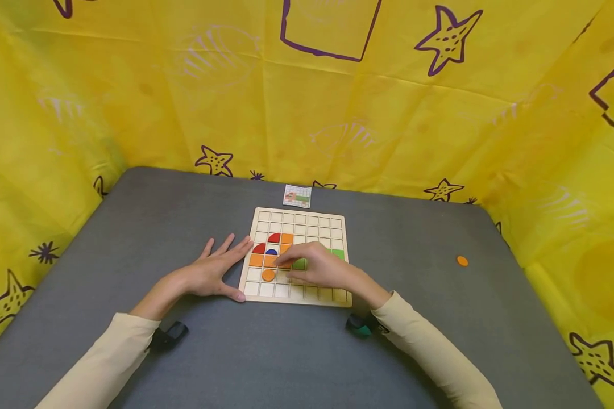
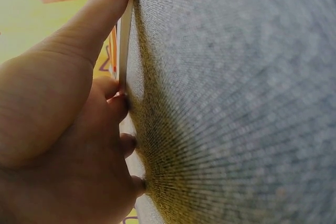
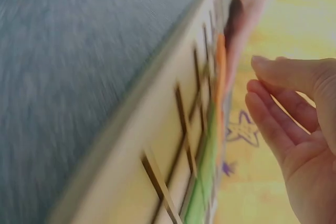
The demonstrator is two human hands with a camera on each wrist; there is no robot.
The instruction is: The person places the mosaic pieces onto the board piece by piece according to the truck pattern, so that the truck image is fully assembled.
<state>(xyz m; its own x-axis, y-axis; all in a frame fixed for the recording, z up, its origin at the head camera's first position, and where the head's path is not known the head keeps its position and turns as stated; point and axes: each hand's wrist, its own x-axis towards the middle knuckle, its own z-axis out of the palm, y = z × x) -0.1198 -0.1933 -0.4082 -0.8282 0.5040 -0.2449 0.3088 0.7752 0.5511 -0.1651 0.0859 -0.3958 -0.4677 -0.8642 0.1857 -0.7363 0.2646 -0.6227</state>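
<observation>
A wooden grid board lies on the table, with orange squares, red quarter-round pieces, a blue half-round piece and green pieces in its cells. One orange disc rests on the lower left cells. My left hand is spread flat along the board's left edge, thumb at the near corner. Over the middle of the board hovers my right hand, covering some cells. In the right wrist view its thumb and fingers are bent and apart, with nothing visible between them.
A small printed picture card lies beyond the board. Far to the right, a second orange disc sits on the grey table. Yellow patterned cloth hangs behind the table and along both sides.
</observation>
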